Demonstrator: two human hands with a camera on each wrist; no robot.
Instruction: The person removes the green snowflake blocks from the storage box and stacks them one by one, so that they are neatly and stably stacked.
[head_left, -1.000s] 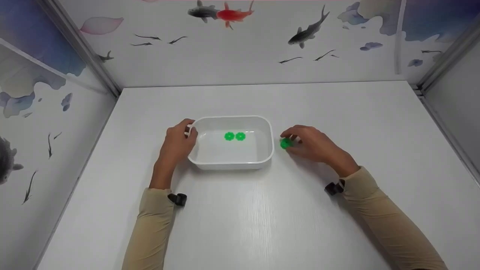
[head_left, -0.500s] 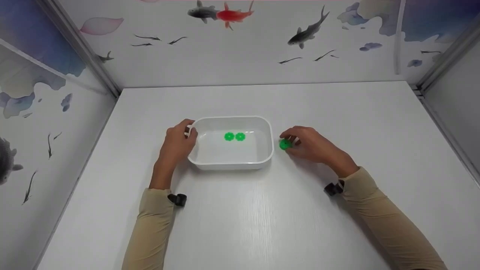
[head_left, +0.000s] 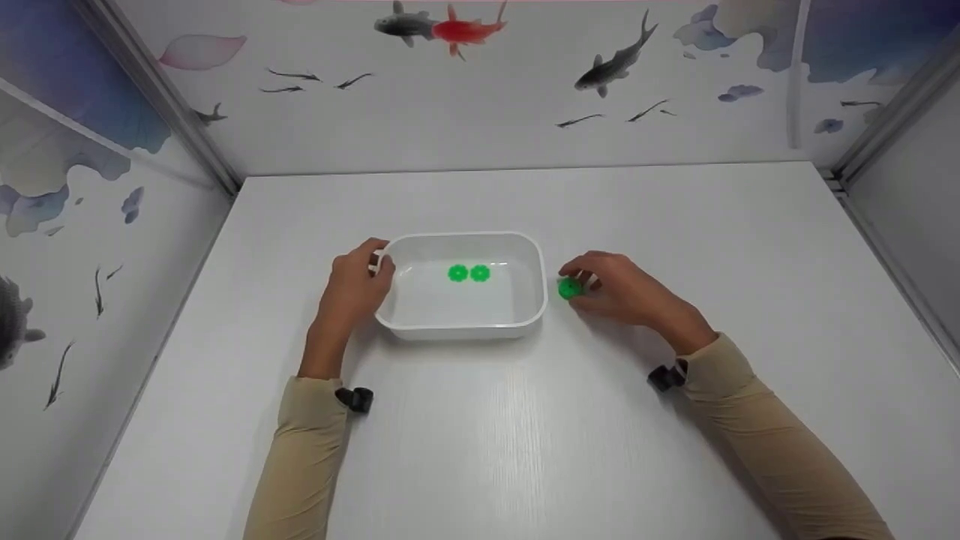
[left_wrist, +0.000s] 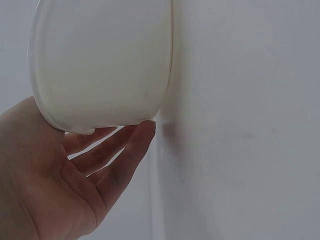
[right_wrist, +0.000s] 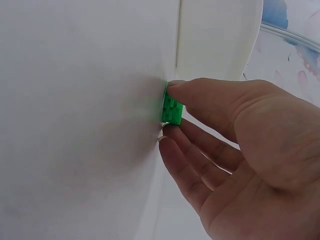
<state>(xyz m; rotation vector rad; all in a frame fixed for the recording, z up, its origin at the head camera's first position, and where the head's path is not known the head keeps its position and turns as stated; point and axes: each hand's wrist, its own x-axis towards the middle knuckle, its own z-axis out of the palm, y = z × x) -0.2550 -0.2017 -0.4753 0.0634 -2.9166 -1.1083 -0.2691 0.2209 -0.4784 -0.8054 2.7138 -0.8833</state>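
Note:
A white rectangular container (head_left: 461,330) with rounded corners stands on the table, holding two flat green flower-shaped pieces (head_left: 458,273) side by side. My left hand (head_left: 358,281) grips its left end, the thumb over the rim and the fingers against the outer wall, as the left wrist view shows (left_wrist: 90,185). Just right of the container, my right hand (head_left: 619,289) pinches a third green round piece (head_left: 570,288) between thumb and fingers. Seen edge-on in the right wrist view, this green piece (right_wrist: 172,111) has a notched side and sits at the table surface.
The white table (head_left: 465,435) has a faint grain. A white back panel (head_left: 510,112) with painted fish stands behind it, and a similar side panel (head_left: 97,247) rises at the left. Both wrists wear black cameras.
The green piece at my right hand has shifted very slightly left, with the fingers on it. My left hand and the container have stayed in place.

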